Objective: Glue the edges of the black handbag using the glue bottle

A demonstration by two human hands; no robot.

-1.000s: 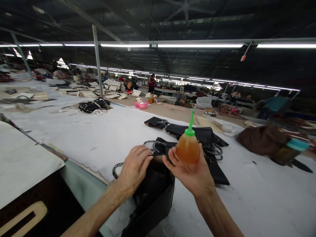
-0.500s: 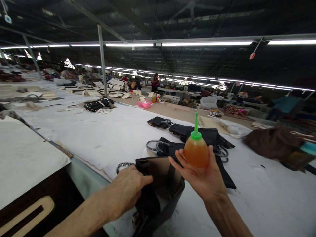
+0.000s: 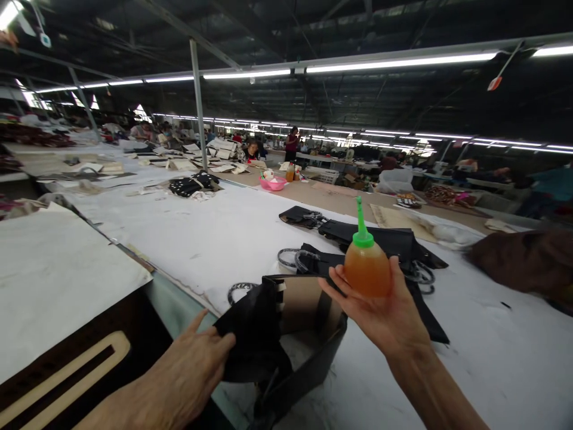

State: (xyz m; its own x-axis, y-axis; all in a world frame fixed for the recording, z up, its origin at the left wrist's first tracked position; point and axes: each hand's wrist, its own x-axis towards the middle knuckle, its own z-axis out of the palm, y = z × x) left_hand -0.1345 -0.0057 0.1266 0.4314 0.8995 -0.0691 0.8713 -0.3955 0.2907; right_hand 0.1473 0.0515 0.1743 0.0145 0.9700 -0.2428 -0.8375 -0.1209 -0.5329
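My right hand [image 3: 385, 316] cradles a squeeze bottle [image 3: 367, 270] from below, with its fingers and thumb about the sides. The bottle is upright, filled with amber liquid, and topped by a green cap and nozzle. Left of it, an open black bag [image 3: 313, 364] with a brown inside stands on the white-covered table. My left hand [image 3: 197, 352] is closed at the bag's near left edge, on loose black fabric [image 3: 253, 328]; its fingertips are partly hidden. A handle [image 3: 239, 292] wrapped in clear film shows behind the bag.
More black bag pieces [image 3: 371, 236] with wrapped handles lie just beyond the bottle. A pink basin [image 3: 273, 183] sits farther back, near a metal post [image 3: 198, 107]. At the lower left is a pale slotted piece [image 3: 89, 370]. Several people work in the background.
My left hand has moved left and down from the bag's opening, and the black fabric now spreads out toward it. My right hand still holds the bottle. The view has shifted slightly left.
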